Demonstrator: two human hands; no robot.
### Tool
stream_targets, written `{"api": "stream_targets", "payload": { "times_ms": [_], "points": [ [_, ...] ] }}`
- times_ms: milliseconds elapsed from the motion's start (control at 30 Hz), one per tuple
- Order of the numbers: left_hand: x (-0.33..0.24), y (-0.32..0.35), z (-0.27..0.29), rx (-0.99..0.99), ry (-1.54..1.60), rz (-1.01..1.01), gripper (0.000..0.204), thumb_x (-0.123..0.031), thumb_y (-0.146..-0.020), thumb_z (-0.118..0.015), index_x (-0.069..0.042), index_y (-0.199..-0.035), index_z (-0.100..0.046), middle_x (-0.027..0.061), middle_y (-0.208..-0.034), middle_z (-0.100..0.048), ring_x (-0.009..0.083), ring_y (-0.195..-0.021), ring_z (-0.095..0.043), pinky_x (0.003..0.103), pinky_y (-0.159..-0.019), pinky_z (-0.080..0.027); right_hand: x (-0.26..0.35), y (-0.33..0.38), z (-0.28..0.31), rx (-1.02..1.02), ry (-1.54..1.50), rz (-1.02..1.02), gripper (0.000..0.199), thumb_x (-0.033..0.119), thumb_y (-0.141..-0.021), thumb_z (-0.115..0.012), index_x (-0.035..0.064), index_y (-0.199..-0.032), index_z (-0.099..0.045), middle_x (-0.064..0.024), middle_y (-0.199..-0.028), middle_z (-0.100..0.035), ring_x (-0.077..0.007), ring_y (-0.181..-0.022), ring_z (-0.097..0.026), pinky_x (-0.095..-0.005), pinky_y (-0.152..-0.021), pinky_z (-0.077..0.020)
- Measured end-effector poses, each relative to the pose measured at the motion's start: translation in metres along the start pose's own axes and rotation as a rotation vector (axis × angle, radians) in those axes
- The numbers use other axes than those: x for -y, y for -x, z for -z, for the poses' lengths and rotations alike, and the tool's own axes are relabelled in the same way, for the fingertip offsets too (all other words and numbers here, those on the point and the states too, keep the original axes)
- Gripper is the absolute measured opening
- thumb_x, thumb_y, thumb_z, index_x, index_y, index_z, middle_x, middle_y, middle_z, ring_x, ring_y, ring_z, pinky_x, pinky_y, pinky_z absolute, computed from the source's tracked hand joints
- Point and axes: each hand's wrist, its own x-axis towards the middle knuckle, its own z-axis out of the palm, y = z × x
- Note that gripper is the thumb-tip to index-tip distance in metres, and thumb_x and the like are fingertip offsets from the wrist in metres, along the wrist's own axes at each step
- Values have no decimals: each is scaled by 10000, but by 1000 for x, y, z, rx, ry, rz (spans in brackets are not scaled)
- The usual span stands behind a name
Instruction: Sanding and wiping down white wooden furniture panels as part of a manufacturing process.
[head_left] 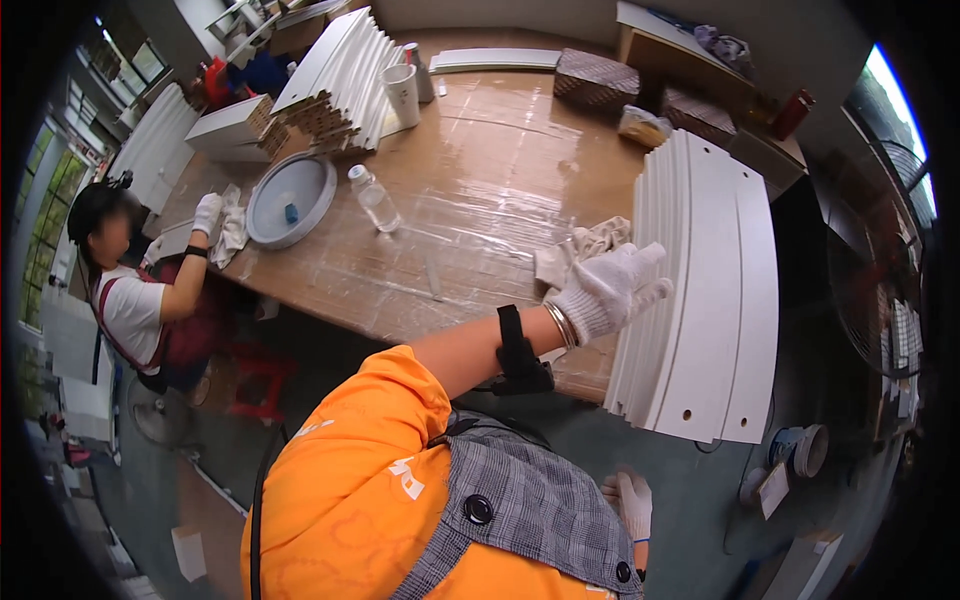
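Note:
My left hand (608, 290), in a white knit glove, reaches across to the right with its fingers stretched out and apart. Its fingertips are at the near face of a stack of long white boards (710, 300) with small drilled holes; whether they touch it I cannot tell. Nothing shows in that hand. Beside it on the table lies a crumpled pale cloth or glove (555, 265). Low by my right side is my gloved right hand (630, 503), partly hidden by my grey checked apron (520, 500). Its visible fingers look loosely apart, with nothing seen in them.
The brown table (480, 170) carries a clear bottle (375, 200), a grey round tray (325, 205), a white cup (401, 95), more white boards (335, 75) and patterned boxes (596, 80). A co-worker (150, 290) works at the left end. A bucket (800, 450) stands at right.

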Motion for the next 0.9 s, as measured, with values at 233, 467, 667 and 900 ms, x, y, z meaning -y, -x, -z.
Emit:
{"api": "stream_targets", "payload": {
  "times_ms": [233, 467, 667, 900],
  "points": [
    [196, 102, 114, 455, -336, 444, 319, -294, -951, -583, -140, -1223, -649, 167, -1087, -655, 366, -1028, -637, 433, -891, -524, 28, -43, -102, 8, 572, 369, 351, 143, -943, -571, 7, -1265, -601, -110, -913, -671, -232, -830, -668, -354, -779, -545],
    [294, 134, 148, 581, -444, 252, 319, -159, -843, -665, -194, -1159, -648, 79, -1099, -635, 316, -1102, -588, 426, -904, -525, 110, -77, -241, -260, 1445, 874, 636, 349, -886, -682, 176, -1449, -444, -150, -1281, -558, -365, -1033, -631, -429, -829, -555],
    [310, 145, 126, 614, -405, 117, 168, -253, -847, -682, -143, -974, -671, 75, -1000, -636, 310, -970, -615, 422, -818, -543, 115, -126, -281, -408, 1594, 226, 631, 384, -903, -648, 255, -1466, -394, -140, -1286, -565, -351, -1030, -661, -490, -762, -574],
    [275, 154, 97, 737, -278, -63, 206, -297, -884, -650, -101, -945, -664, 106, -952, -655, 308, -925, -654, 420, -765, -560, 156, -185, -209, -815, 1089, 420, 341, 221, -927, -569, 74, -1230, -623, -225, -1197, -640, -410, -1081, -631, -466, -934, -512]
  ]
}}
